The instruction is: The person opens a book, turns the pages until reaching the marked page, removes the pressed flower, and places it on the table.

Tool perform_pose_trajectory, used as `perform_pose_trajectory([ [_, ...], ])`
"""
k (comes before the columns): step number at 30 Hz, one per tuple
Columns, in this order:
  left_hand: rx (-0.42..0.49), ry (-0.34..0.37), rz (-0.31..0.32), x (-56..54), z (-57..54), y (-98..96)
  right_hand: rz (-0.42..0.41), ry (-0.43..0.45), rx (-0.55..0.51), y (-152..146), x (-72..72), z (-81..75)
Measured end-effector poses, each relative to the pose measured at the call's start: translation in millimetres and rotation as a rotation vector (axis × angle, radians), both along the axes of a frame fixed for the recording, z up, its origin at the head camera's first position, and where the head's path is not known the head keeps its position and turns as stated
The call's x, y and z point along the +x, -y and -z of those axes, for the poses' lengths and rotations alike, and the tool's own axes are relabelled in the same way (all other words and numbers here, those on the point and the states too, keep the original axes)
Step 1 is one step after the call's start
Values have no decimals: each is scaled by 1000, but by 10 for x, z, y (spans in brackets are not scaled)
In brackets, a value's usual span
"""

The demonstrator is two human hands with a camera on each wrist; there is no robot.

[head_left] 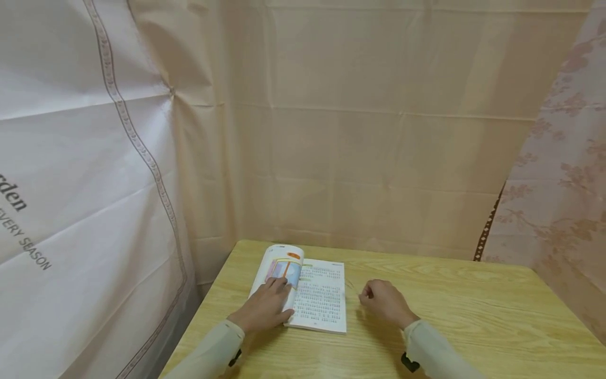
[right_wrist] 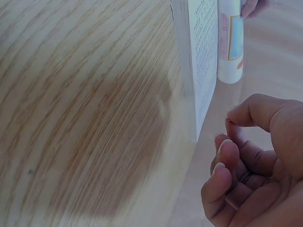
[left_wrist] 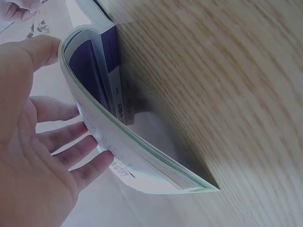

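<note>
An open book (head_left: 319, 300) lies on the wooden table, its left-hand pages bowed up from the spine. A coloured picture shows on the left page, printed text on the right. My left hand (head_left: 267, 305) rests on that bowed left side. In the left wrist view its fingers (left_wrist: 71, 135) are extended against the page and the thumb touches the fold. To the right of the book, apart from it, my right hand (head_left: 385, 302) hovers above the table. Its fingers (right_wrist: 222, 177) are curled, with thumb and index tips together; no held thing shows between them.
The wooden table (head_left: 454, 310) extends to the right of the book. Behind it hangs a creased beige cloth (head_left: 379, 131). A white printed sheet (head_left: 85, 184) hangs at the left, and a floral cloth (head_left: 568, 173) at the right.
</note>
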State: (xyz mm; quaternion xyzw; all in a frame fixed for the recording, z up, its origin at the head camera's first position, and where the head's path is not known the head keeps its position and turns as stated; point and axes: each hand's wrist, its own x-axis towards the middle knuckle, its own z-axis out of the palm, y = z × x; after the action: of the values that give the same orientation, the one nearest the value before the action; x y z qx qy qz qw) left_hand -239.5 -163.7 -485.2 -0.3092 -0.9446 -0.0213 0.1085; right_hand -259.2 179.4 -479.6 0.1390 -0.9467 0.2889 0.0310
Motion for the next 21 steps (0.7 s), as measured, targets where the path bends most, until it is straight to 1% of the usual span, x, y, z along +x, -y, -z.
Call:
perform_pose_trajectory([
  [7,14,-11,17,6,14,15,2,-27,1,-87,17,12],
  [15,14,-16,28,-3,27,21,39,2,1,-175,30,35],
  [21,17,-24,31,-1,29,26,41,8,-11,-256,33,43],
])
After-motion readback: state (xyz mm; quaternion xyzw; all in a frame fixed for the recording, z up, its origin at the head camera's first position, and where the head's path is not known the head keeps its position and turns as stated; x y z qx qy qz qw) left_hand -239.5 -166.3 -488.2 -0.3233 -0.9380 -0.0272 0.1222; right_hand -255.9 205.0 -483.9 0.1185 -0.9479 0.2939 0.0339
